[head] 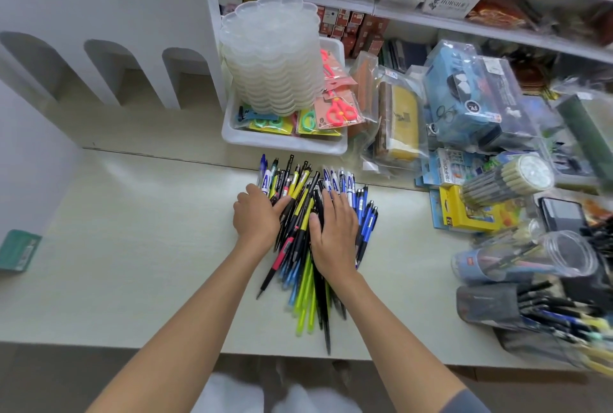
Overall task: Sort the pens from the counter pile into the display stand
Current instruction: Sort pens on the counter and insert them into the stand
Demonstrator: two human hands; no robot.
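Pens point(300, 213) lie in one loose pile on the counter point(149, 246), right in front of the person; their long axes run mostly away from the body, a little fanned, with the far ends close to a white tray point(285, 143) and the near ends toward the counter edge. Both hands are on the pile, so no reach is needed to get at it; what matters is the way to the stand point(99, 14), which is up and to the left of the pile, well apart from it, with its arched openings facing the counter.

The left hand point(257, 218) is on the side of the pile that is nearer to the stand; its fingers are curled down against the left edge of the pens and the thumb lies across the top of them, so it cups that side; whether it has picked out any single pen I cannot tell, because the fingertips are hidden. The right hand point(335, 233) lies flat on the right half of the pile, fingers straight and a little spread, pressing the pens down and holding none of them.

As I judge it, sorting has hardly begun; the pile looks full, and I see no pen in the arches. The left hand seems better placed to carry pens across; they would need turning to fit an opening.
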